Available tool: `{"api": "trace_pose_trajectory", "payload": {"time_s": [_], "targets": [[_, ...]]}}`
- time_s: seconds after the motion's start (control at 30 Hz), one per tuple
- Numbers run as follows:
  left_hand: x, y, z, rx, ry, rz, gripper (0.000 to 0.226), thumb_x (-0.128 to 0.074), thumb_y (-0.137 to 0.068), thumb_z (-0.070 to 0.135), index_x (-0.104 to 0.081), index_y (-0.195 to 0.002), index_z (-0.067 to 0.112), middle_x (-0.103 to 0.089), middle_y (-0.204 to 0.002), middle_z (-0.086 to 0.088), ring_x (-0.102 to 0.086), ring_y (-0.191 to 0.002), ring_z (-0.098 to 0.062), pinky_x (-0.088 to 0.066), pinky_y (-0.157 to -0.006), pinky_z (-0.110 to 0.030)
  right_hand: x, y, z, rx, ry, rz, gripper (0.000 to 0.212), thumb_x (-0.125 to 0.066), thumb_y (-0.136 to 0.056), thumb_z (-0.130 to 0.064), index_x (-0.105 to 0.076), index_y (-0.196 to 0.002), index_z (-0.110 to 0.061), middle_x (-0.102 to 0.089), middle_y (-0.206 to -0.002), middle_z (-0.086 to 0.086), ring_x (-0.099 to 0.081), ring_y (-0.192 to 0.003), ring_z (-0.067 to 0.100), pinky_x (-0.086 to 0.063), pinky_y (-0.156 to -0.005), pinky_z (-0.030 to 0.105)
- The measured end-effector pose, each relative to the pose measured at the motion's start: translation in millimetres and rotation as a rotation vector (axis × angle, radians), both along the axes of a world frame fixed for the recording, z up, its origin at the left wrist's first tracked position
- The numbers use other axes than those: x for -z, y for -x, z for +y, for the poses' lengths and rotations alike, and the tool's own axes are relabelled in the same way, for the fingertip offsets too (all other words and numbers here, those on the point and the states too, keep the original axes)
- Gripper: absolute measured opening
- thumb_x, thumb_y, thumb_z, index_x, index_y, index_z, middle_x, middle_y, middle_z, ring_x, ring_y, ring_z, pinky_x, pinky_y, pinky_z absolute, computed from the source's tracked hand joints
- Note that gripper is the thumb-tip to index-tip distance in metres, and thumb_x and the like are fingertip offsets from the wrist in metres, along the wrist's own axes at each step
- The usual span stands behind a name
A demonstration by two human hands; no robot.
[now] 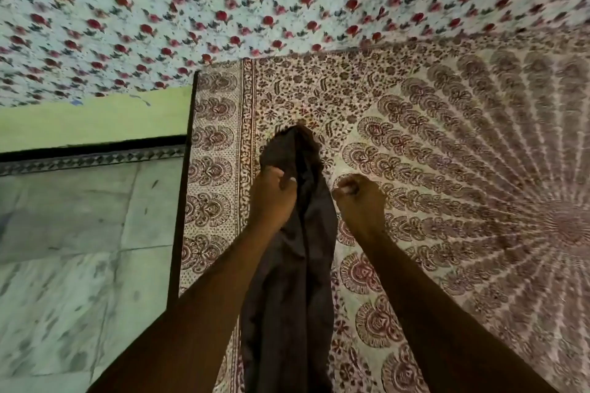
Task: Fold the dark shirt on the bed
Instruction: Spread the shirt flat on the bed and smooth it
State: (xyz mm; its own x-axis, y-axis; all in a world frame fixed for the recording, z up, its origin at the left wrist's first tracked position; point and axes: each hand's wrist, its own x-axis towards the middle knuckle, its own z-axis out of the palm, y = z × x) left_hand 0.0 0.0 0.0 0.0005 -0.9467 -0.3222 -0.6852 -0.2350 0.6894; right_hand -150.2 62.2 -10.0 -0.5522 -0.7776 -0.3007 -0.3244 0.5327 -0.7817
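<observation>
Left hand [271, 193] pinches dark shirt [289, 281], bunched lengthwise away from person; right hand [359, 198] fisted just beside, apparently empty.

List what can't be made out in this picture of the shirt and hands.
- Shirt, head view: bunched into a long hanging strip, so collar, sleeves and front cannot be told; its lower end is cut off by the bottom edge.
- Right hand: fist closed near the cloth, but whether it grips any is hidden by its own fingers.
- Left hand: fingertips buried in the folds.
- Bed: far right cut off by the frame edge.
</observation>
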Motion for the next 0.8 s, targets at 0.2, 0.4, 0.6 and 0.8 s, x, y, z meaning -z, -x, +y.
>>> {"api": "trace_pose_trajectory", "payload": {"time_s": [0.2,0.4,0.6,0.8], "targets": [[91,13,-50,-0.034,-0.233,-0.077,0.097,-0.072,-0.080,0.045,-0.018,-0.153,0.010,-0.034,-0.149,-0.022,-0.041,-0.134,-0.046,-0.040,-0.111,-0.050,90,0,-61,-0.079,-0.234,-0.051,0.047,-0.071,-0.087,-0.028,-0.059,-0.127,-0.006,-0.064,-0.124,0.015,-0.059,-0.118,0.033,-0.043,-0.094,0.032],[134,5,-63,0.061,-0.178,-0.149,0.086,-0.070,-0.085,0.018,-0.021,-0.153,-0.001,-0.049,-0.140,-0.028,-0.052,-0.126,-0.044,-0.045,-0.103,-0.043,145,2,-86,-0.003,-0.241,-0.301,0.025,-0.082,-0.079,-0.015,-0.062,-0.085,-0.001,-0.069,-0.097,0.017,-0.065,-0.083,0.025,-0.054,-0.082,0.036],[142,-20,-69,-0.203,-0.088,-0.128,0.034,-0.055,-0.093,0.021,-0.063,-0.115,-0.004,-0.062,-0.119,-0.028,-0.058,-0.114,-0.044,-0.048,-0.095,-0.043,144,6,-84,0.232,-0.105,-0.326,0.023,-0.059,-0.079,-0.012,-0.062,-0.100,-0.003,-0.067,-0.100,0.020,-0.064,-0.094,0.035,-0.050,-0.082,0.043],[125,-37,-67,-0.389,-0.277,0.351,0.050,-0.059,-0.072,0.035,-0.058,-0.118,0.016,-0.068,-0.112,-0.016,-0.067,-0.101,-0.035,-0.055,-0.093,-0.052,115,4,-79,0.087,-0.121,-0.651,0.038,-0.086,-0.075,-0.021,-0.073,-0.103,0.002,-0.077,-0.100,0.015,-0.075,-0.090,0.031,-0.059,-0.085,0.042]]}}
